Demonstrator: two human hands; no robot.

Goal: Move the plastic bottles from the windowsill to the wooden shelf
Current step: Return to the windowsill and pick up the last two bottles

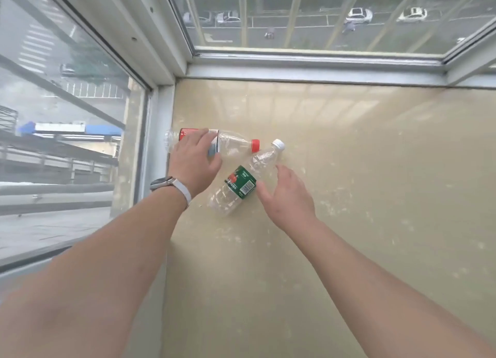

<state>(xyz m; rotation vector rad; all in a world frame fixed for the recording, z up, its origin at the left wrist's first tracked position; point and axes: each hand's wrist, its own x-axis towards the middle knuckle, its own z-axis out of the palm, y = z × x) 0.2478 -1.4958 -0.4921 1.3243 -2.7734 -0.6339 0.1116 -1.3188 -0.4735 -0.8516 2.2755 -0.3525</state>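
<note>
Two empty clear plastic bottles lie on their sides on the beige windowsill (349, 169), near its left corner. The red-capped bottle (236, 144) has a red label and points right. My left hand (194, 161), with a watch on its wrist, lies over the middle of this bottle, fingers curled across the far side and thumb on the near side. The white-capped bottle (241, 185) has a green label and lies slanted, cap toward the back. My right hand (287, 196) is spread beside it, thumb touching the label and fingers by the shoulder, not closed round it.
White window frames (308, 62) and glass wall in the sill at the back and on the left. The sill's surface is glossy with pale specks. No wooden shelf is in view.
</note>
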